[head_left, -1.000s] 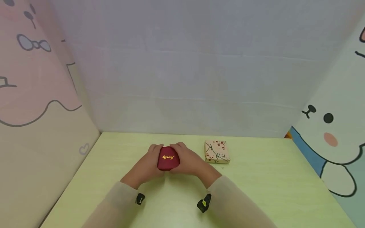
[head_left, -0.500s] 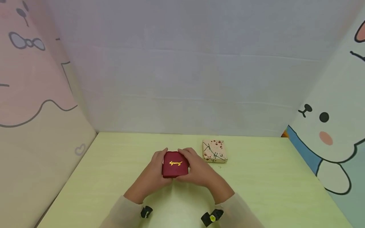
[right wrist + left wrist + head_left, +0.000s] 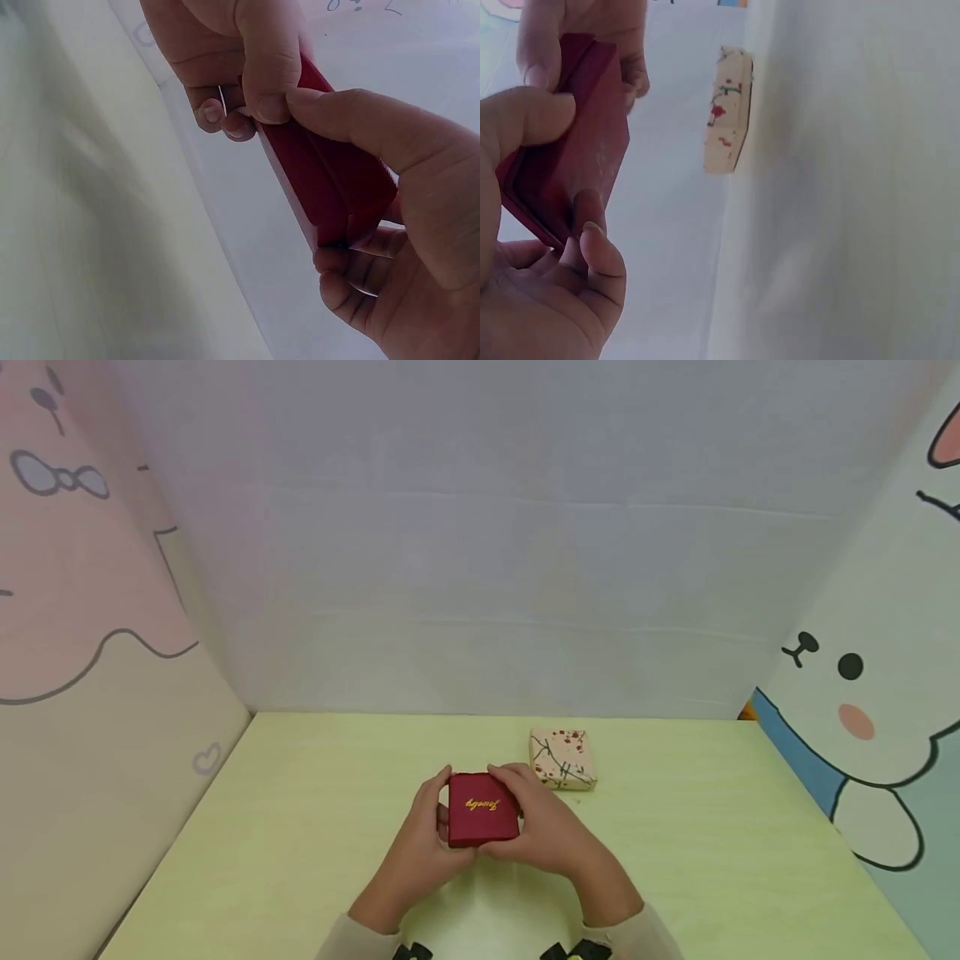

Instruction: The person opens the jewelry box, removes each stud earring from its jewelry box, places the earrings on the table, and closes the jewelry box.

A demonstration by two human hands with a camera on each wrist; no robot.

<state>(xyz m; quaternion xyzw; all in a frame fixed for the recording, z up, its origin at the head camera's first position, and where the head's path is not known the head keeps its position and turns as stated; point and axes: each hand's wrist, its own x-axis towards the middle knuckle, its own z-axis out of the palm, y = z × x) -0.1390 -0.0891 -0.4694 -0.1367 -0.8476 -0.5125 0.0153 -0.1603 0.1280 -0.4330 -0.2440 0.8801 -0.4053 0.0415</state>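
Observation:
Both hands grip a dark red jewelry box (image 3: 483, 822) with gold "Jewelry" lettering on its top, which reads upside down in the head view. My left hand (image 3: 420, 839) holds its left side, and my right hand (image 3: 551, 827) holds the right side. In the left wrist view the red box (image 3: 592, 142) is raised off the table, with the left thumb on its near side and fingers beneath. A seam runs along the side of the box (image 3: 322, 180) in the right wrist view, and the lid looks closed. Both thumbs lie close together there.
A flat square box with a floral print (image 3: 562, 760) lies on the pale green table (image 3: 337, 793), behind and right of the hands. A white sheet (image 3: 480, 568) stands along the back edge. Cartoon-printed panels (image 3: 855, 727) flank the table.
Both hands have brought the red jewelry box nearer to the person and somewhat to the right, and it appears larger. The floral box stays where it was; the head view has shifted slightly.

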